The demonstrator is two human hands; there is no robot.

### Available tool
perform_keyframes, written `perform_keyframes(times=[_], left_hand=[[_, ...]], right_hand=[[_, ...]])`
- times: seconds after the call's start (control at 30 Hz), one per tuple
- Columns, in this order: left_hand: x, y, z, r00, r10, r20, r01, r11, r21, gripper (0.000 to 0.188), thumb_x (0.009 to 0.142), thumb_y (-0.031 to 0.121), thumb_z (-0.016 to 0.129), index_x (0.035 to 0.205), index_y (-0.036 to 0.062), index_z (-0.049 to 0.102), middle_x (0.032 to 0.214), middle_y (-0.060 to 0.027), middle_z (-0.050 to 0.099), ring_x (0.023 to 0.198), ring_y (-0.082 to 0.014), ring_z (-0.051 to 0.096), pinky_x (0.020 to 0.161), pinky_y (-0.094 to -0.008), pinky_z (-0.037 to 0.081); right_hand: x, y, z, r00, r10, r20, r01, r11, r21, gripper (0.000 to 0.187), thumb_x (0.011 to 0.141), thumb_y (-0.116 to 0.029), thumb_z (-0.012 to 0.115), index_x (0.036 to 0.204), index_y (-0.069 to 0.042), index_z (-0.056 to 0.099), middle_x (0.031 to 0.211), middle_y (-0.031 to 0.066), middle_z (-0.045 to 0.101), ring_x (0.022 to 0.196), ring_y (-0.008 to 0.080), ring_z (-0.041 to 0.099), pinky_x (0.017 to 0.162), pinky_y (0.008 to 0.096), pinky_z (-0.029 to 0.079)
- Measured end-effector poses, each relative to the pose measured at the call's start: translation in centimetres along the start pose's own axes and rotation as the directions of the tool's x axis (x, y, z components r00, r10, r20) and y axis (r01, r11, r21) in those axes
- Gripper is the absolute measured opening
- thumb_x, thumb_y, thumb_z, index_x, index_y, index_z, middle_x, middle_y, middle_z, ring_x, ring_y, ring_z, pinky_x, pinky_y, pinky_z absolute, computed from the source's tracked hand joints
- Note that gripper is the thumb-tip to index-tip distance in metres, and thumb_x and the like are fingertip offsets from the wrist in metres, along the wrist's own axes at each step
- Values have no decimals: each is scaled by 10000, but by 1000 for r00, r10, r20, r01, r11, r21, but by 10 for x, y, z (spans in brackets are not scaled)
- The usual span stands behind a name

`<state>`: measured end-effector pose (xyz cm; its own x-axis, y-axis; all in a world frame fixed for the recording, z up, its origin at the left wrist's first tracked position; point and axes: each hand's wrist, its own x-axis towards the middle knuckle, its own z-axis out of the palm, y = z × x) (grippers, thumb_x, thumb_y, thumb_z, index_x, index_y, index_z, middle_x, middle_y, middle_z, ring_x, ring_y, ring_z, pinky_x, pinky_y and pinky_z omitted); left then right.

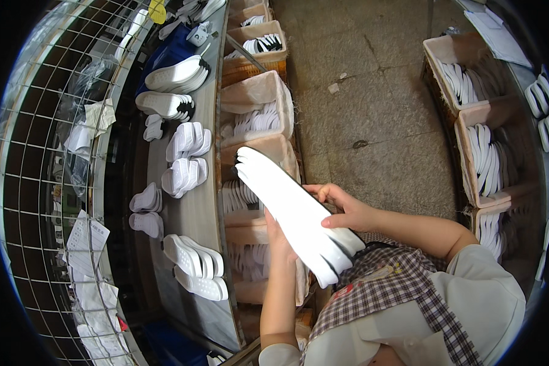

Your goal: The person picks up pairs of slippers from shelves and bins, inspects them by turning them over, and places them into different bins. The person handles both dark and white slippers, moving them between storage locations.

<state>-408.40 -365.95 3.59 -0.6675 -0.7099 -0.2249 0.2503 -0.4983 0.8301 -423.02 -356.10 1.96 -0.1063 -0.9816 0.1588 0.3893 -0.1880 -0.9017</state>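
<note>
A stack of white shoe soles (290,210) with black edging lies slantwise across my front, between both hands. My left hand (277,239) is closed on its near left side, with the fingers mostly hidden beneath the soles. From the other side my right hand (343,206) grips the stack, its thumb pressed on the white top face and its fingers curled at the edge. Several layers show at the end closest to my checked apron (378,290).
A long bench (192,213) on the left bears several groups of white soles (189,256). Cloth-lined baskets (287,104) of soles line its side; more baskets (463,116) stand at right across the floor (372,91). Wire mesh (39,201) rises far left.
</note>
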Motion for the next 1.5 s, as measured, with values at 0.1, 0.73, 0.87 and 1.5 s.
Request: perform_keyframes(times=[0.1,0.73,0.87,1.5], left_hand=[[1,-4,-7,979,-178,96,201,897,-394,448,937,275,480,1287,13,381,1116,-156,540,966,-249,586,773,-364,535],[0,15,-35,966,30,255,147,750,-645,528,951,242,432,1413,36,282,854,-79,478,675,-150,425,462,-250,356],[-3,28,-40,954,45,298,199,647,-736,497,949,213,441,1391,24,316,889,-85,504,702,-138,439,453,-244,327],[-120,144,-115,872,265,-411,-353,923,-152,361,897,195,487,1179,-27,529,1047,-157,625,939,-273,624,814,-385,532]], right_hand=[[-1,-8,0,992,97,-86,-76,972,221,711,743,-263,642,1310,14,315,1351,241,373,1182,327,471,955,410,448],[-11,33,-10,946,245,213,-256,158,954,655,741,-258,458,1315,53,400,1138,280,567,964,322,637,839,443,541],[-14,43,-20,947,255,194,-240,160,958,621,723,-246,476,1262,61,465,1074,256,612,882,333,663,771,395,577],[99,27,156,830,159,534,-85,983,-160,675,929,-306,466,1449,-18,147,1410,240,282,1315,338,290,1086,396,241]])
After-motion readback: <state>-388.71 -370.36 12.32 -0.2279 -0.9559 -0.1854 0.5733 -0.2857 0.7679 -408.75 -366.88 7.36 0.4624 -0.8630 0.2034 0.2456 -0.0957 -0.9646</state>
